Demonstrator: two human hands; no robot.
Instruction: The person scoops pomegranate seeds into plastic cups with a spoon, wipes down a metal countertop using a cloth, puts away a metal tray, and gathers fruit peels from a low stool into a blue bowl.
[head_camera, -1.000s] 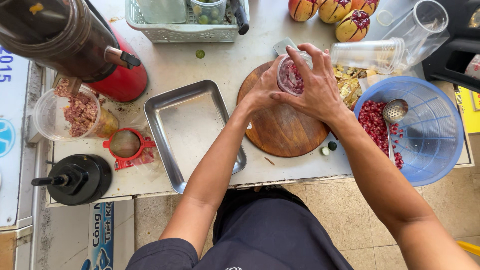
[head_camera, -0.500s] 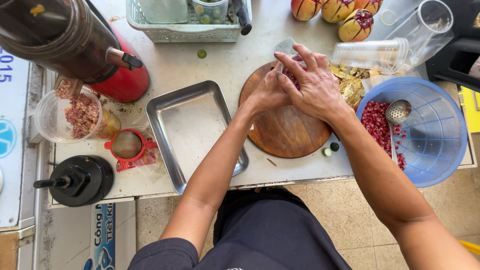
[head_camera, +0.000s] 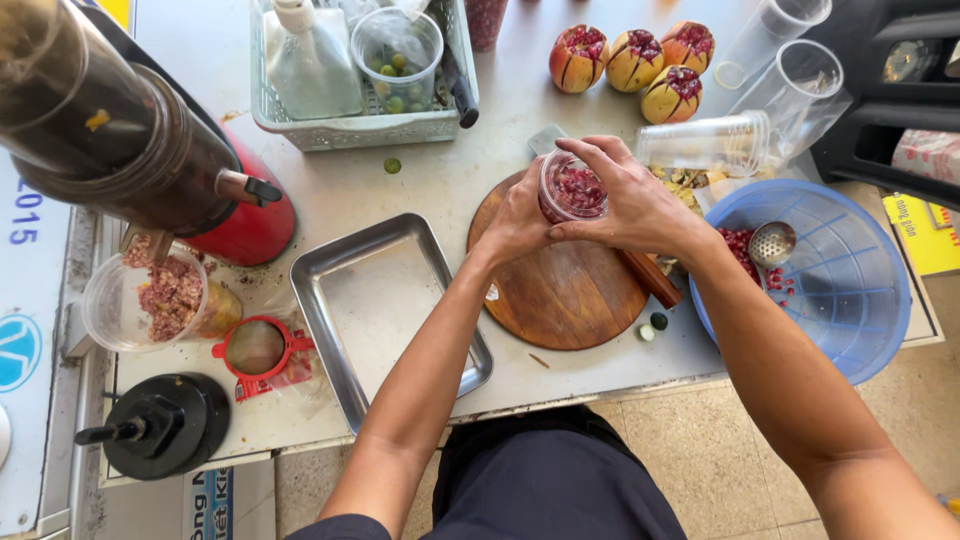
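Note:
Both my hands hold a small clear plastic cup (head_camera: 572, 188) filled with red pomegranate seeds, just above the far edge of a round wooden cutting board (head_camera: 560, 290). My left hand (head_camera: 515, 222) cups its left side. My right hand (head_camera: 635, 198) wraps over the right side and rim. A knife with a wooden handle (head_camera: 650, 278) lies on the board's right edge, partly under my right wrist.
A blue basket (head_camera: 850, 290) with seeds and a metal strainer spoon (head_camera: 772, 242) sits right. An empty steel tray (head_camera: 385, 310) lies left of the board. Cut pomegranates (head_camera: 635, 58), clear cups (head_camera: 705, 143), a red juicer (head_camera: 150, 150), a pulp cup (head_camera: 165, 298) and a green basket (head_camera: 360, 70) surround them.
My hands went from covering the cup over the board to lifting it slightly, so its seed-filled top now shows between my fingers.

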